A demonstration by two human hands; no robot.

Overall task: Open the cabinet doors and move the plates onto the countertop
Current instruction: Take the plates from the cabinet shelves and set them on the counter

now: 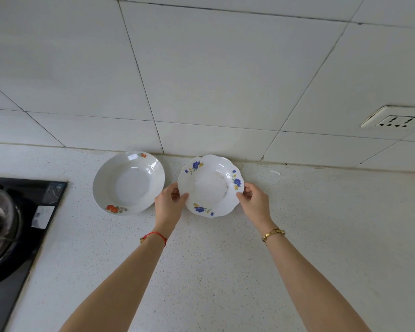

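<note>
Both hands (212, 202) grasp the blue-flowered plate (210, 185) on the countertop (225, 259), orange-patterned plate (128, 182) just beside, stove (15, 224) left.

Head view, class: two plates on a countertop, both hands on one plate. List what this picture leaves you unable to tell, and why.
1. Cabinet: outside the head view, so doors open or shut is unknown.
2. Blue-flower plate: whether it rests on the countertop or hovers; its underside is hidden.
3. Left hand and right hand: fingers under the rim are hidden by the plate.
4. Stove: cut off by the left edge.
5. Socket: too small to read.
</note>
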